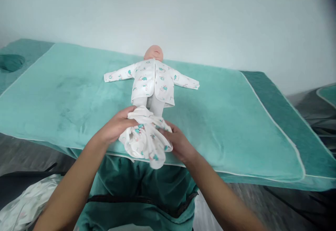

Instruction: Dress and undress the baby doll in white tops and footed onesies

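A baby doll lies on its back, its head toward the wall and its white legs toward me. It wears a white printed baby jacket, with both sleeves stretched out sideways. Bunched at the lower ends of the legs is a pair of matching baby pants. My left hand pinches the left side of the pants' gathered top. On the other side, my right hand grips the cloth, its fingers partly behind the fabric. The doll's feet are hidden, so I cannot tell whether they are inside the pants.
A green padded bed with a white-piped cover stretches left and right, against a pale wall. A dark face hole is at its left end. Printed white cloth lies at lower left. Another green bed edge shows at right.
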Demonstrator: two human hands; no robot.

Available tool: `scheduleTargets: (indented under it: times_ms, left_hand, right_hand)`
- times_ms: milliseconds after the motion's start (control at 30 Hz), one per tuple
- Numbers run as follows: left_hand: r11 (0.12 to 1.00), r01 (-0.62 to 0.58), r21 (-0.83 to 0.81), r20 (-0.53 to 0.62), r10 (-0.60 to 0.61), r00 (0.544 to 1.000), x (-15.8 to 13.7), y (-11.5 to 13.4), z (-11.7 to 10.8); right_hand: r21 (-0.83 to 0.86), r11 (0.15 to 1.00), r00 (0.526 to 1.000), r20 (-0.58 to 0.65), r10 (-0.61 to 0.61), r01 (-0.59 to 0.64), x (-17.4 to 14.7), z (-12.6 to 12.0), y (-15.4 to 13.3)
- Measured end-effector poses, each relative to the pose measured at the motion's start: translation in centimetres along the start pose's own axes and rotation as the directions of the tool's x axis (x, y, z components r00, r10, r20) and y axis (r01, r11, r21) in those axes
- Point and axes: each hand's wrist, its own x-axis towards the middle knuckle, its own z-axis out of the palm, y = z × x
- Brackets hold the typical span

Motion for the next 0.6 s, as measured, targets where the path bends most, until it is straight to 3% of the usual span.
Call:
scheduleTargets:
  times_ms: [67,133,200,267,333,400,467,600]
  left_hand:
    - [0.999,0.036,-0.038,-0.080,-0.039,0.996,-0.3,-0.6,0.4]
    - [0.995,0.095,-0.007,-0.038,-0.095,0.995,-0.7,-0.6,0.8]
    - [0.990,0.119,0.071,0.008,-0.120,0.993,-0.9,-0.2,1.2]
    - [0.965,0.116,0.234,0.022,-0.124,0.992,-0.9,0.4,1.6]
    - [0.884,0.086,0.460,0.009,-0.102,0.995,-0.6,0.7,2.0]
    - [0.756,0.050,0.652,-0.002,-0.065,0.998,-0.2,0.5,2.7]
    - [0.636,0.026,0.771,-0.009,-0.030,0.999,0.1,0.1,3.5]
    - [0.459,0.030,0.888,-0.045,0.021,0.999,0.1,-0.3,5.1]
  right_hand:
    - [0.027,0.999,1.000,-0.019,0.019,-0.018,-1.5,0.0,1.7]
    - [0.073,0.997,0.999,-0.009,0.035,-0.034,-2.9,0.5,2.9]
    - [0.103,0.993,0.998,-0.003,0.057,-0.056,-3.8,1.1,3.8]
    - [0.077,0.997,0.995,-0.090,0.029,-0.022,-4.2,1.3,4.5]
    - [-0.081,0.994,0.960,-0.264,-0.091,0.072,-3.9,0.8,5.1]
    - [-0.321,0.941,0.893,-0.384,-0.235,0.110,-3.3,-0.2,5.4]
    - [-0.508,0.859,0.869,-0.393,-0.300,0.067,-2.6,-1.1,5.6]
    - [-0.632,0.771,0.903,-0.285,-0.322,0.075,-1.6,-1.9,5.3]
